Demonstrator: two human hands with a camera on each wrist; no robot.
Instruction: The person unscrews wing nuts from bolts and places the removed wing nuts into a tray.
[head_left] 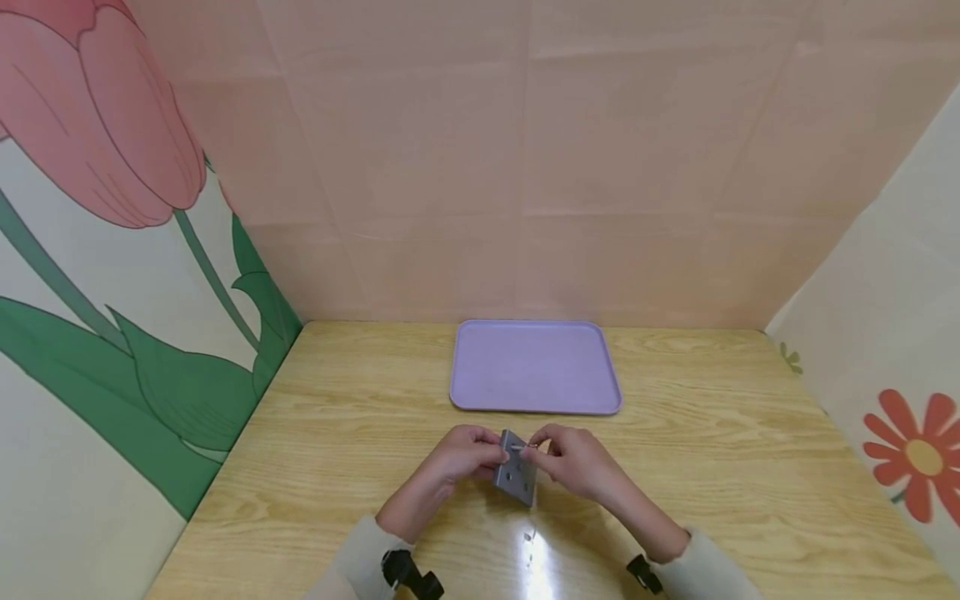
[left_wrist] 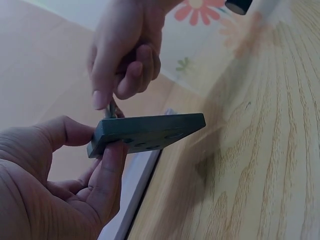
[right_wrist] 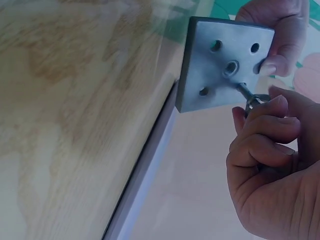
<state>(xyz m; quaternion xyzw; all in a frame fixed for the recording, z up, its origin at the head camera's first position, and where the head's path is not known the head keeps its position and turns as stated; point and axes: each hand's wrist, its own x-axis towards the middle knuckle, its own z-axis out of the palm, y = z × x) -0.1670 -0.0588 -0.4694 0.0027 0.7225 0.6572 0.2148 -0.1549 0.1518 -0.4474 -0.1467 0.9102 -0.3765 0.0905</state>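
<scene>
My left hand [head_left: 461, 454] pinches a square grey plate [head_left: 514, 481] by its edge and holds it tilted above the table. Round holes run through it, and a raised ring [right_wrist: 231, 68] surrounds the middle one in the right wrist view. Between thumb and fingertips, my right hand [head_left: 576, 460] pinches a small metal bolt [right_wrist: 244, 91] with a loop-like head. The bolt's tip meets the plate at a hole near the left thumb. From the left wrist view, the bolt [left_wrist: 111, 109] stands at the near end of the plate, partly hidden behind the right thumb.
A shallow purple tray [head_left: 536, 367] lies on the wooden table [head_left: 360, 375] beyond both hands. Behind it rises a plain pinkish backdrop [head_left: 510, 167], with flower-printed panels at the left and right sides. Dark straps [head_left: 411, 575] are worn on the sleeves.
</scene>
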